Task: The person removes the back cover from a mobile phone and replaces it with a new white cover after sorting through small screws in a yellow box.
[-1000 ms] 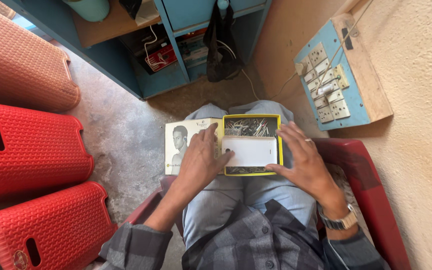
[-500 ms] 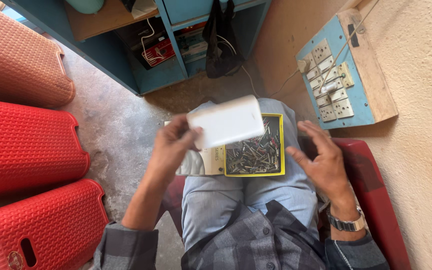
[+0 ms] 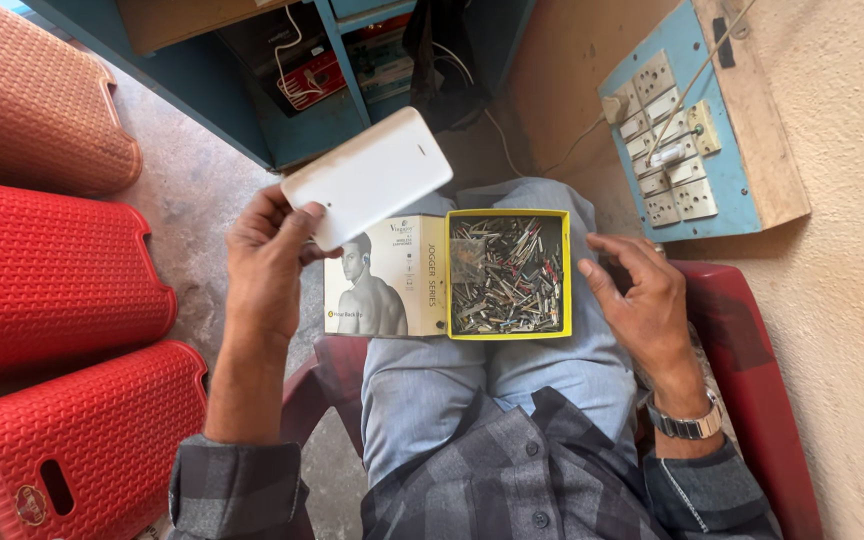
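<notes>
While tilted, the white slab (image 3: 367, 176) looks smooth, rounded, faintly smudged.

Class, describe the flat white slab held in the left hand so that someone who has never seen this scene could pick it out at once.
Start at the yellow-rimmed box of small metal parts on the seated person's lap. Up and to its left, the left hand holds a flat white rectangular slab by one corner, raised above the box's open lid. It is the only plain white, round-cornered thing there; the lid beneath it is printed.

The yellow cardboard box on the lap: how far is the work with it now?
Done: the yellow cardboard box lies open, its small metal parts showing. In hand: the left hand holds a white flat rectangular device up. Left: the right hand, beside the box, holds nothing.
</notes>
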